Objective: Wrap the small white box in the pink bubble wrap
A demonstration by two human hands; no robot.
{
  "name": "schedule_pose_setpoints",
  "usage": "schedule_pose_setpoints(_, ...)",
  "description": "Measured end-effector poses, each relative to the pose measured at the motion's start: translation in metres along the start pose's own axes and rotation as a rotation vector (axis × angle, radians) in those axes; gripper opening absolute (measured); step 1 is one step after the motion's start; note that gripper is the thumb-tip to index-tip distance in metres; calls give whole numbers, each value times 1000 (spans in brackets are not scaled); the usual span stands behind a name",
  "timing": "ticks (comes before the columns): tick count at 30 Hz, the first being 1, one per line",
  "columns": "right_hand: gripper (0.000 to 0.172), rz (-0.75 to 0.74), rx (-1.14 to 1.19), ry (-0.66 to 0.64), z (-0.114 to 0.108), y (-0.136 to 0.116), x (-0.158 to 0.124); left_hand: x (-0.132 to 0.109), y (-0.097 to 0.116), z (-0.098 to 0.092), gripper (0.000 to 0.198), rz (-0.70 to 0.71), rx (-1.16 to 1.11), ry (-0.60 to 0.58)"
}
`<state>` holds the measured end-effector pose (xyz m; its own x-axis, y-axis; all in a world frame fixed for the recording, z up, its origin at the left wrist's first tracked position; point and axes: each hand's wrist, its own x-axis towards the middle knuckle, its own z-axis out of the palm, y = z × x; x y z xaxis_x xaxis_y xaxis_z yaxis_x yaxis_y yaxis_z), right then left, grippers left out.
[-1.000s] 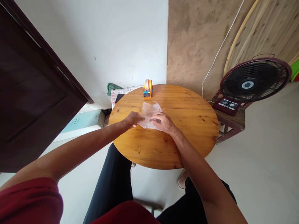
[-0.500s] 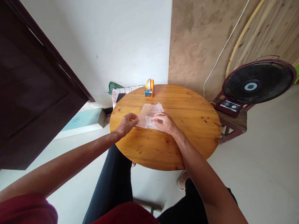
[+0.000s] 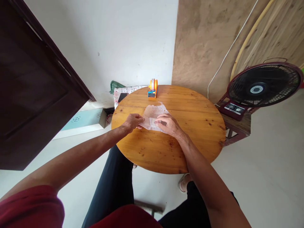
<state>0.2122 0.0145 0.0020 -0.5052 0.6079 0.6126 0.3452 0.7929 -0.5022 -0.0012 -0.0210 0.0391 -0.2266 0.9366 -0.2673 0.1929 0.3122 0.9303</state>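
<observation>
A crumpled sheet of clear bubble wrap (image 3: pixel 155 113) lies near the middle of a round wooden table (image 3: pixel 197 123). My left hand (image 3: pixel 133 122) pinches the sheet's left edge with closed fingers. My right hand (image 3: pixel 167 124) rests on the sheet's near right part, fingers curled and pressing it down; something small may be under them, but I cannot make it out. An orange and blue tape dispenser (image 3: pixel 152 88) stands at the table's far edge, apart from both hands.
A dark red fan (image 3: pixel 263 85) sits on a low stool right of the table. A dark door (image 3: pixel 30 82) stands at left. A printed bag (image 3: pixel 123 92) and a pale box (image 3: pixel 83 118) lie on the floor behind the table.
My left hand drew the sheet's left edge outward, then came back in toward the middle. My right hand stayed pressing on the sheet. The camera shifted slightly.
</observation>
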Motion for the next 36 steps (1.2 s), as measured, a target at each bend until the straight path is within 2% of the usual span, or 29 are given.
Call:
schedule_pose_setpoints(6, 11, 37, -12, -23, 0, 0, 0, -6, 7, 8, 11, 28, 7, 19)
schedule_pose_setpoints(10, 12, 48, -23, -9, 1, 0, -1, -12, 15, 11, 44, 21, -16, 38)
schedule_pose_setpoints(12, 12, 43, -22, -1, 2, 1, -1, -14, 18, 13, 49, 1, -30, 28)
schedule_pose_setpoints(17, 12, 0, -10, -5, 1, 2, -1, -16, 23, 19, 22, -10, -38, -31)
schedule_pose_setpoints(28, 9, -2, 1, -29, 2, 3, 1, -12, 31, 38, 13, 43, 41, -97)
schedule_pose_setpoints(36, 9, 22, -4, -43, -2, 1, 1, -11, 46, 36, 11, 19, 140, -196)
